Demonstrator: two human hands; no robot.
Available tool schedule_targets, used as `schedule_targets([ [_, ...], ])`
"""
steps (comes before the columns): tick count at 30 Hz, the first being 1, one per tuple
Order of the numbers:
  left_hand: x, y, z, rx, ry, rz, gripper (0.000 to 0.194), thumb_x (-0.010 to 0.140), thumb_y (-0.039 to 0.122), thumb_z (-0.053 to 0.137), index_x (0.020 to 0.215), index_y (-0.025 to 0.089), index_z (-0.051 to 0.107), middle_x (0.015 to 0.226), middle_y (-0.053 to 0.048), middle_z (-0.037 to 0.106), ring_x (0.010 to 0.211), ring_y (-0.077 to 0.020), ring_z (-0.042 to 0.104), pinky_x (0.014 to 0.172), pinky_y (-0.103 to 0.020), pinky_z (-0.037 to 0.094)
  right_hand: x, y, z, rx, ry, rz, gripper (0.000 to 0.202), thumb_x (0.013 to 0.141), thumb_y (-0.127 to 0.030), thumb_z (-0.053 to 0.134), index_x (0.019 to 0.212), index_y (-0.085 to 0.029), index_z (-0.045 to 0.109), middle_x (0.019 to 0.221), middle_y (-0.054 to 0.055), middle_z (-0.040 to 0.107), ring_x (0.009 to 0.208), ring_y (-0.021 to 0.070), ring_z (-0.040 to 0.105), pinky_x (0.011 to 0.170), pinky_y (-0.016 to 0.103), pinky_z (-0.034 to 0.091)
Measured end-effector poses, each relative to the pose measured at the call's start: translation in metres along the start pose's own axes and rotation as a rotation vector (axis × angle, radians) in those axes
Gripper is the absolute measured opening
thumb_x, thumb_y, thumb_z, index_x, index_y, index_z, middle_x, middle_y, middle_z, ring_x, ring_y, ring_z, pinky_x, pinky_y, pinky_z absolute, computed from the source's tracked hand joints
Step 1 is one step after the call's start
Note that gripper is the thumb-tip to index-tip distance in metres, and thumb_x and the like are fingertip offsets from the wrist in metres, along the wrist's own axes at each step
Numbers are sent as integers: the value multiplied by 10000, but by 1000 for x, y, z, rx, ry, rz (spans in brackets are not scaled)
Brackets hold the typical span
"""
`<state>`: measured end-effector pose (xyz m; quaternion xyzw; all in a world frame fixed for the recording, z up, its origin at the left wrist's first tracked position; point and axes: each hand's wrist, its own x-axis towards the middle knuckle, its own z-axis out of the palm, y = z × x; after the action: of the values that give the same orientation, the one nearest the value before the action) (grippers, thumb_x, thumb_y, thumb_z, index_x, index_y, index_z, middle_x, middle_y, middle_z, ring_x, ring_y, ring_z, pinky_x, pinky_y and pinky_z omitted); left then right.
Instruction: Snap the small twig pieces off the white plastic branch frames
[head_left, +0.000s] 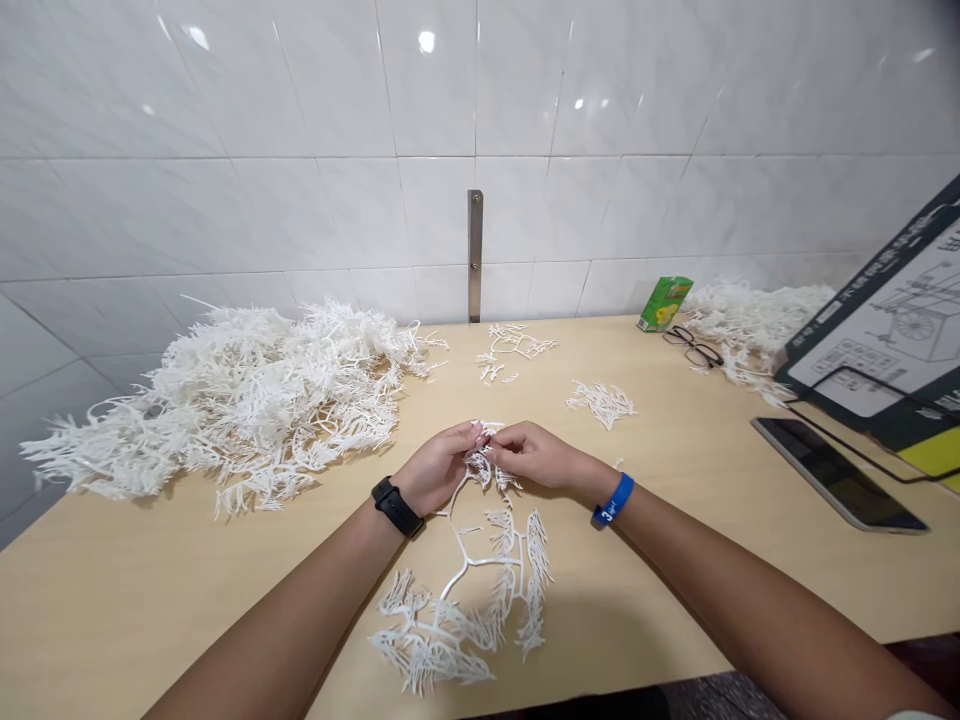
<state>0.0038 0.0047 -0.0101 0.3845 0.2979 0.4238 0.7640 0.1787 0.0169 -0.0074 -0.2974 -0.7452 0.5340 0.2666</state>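
Observation:
Both hands meet over the middle of the wooden table [645, 600]. My left hand [442, 465], with a black watch at the wrist, is closed on the upper end of a white branching piece [469, 562]. Close against it, my right hand [529, 452] pinches the same end between thumb and fingers; a blue band is on that wrist. Fringed tips hang below the fingers, and the rest of the piece spreads over the table toward me. Fingers partly hide the gripped spot.
A large heap of white pieces [277, 390] lies at left. Small white pieces [602, 402] lie behind my hands. At right are a green box [664, 304], glasses [694, 347], another white heap [761, 320], a tablet [836, 472] and a printed carton [892, 330].

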Motion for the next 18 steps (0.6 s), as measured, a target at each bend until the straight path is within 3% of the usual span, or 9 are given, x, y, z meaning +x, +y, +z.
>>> schedule_targets([
  [5, 0, 3, -6, -21, -79, -64, 144, 709, 224, 721, 705, 107, 637, 719, -35, 566, 677, -129, 508, 678, -265, 399, 2, 11, 0, 156, -60, -24, 395, 837, -490, 577, 653, -149, 501, 589, -37, 413, 542, 83, 367, 530, 239, 304],
  [12, -3, 9, -7, -116, -161, -104, 173, 736, 208, 687, 637, 126, 571, 682, -25, 524, 657, -131, 501, 661, -273, 415, 3, 15, 1, 227, -28, -50, 405, 848, -526, 577, 795, -124, 596, 682, 1, 504, 605, 103, 427, 595, 259, 352],
  [15, -1, 10, -7, -153, -110, -84, 223, 795, 278, 665, 660, 138, 556, 701, -23, 525, 674, -134, 513, 667, -274, 431, 4, 11, 0, 163, 74, -59, 424, 849, -534, 567, 685, -144, 550, 638, -6, 481, 593, 107, 420, 590, 264, 350],
  [18, 2, 9, -6, -156, -20, -17, 245, 809, 324, 673, 695, 142, 554, 721, -7, 514, 663, -116, 506, 646, -257, 438, 6, 7, -3, 55, 309, -86, 398, 861, -506, 550, 675, -155, 551, 649, 1, 496, 627, 124, 451, 623, 275, 379],
])
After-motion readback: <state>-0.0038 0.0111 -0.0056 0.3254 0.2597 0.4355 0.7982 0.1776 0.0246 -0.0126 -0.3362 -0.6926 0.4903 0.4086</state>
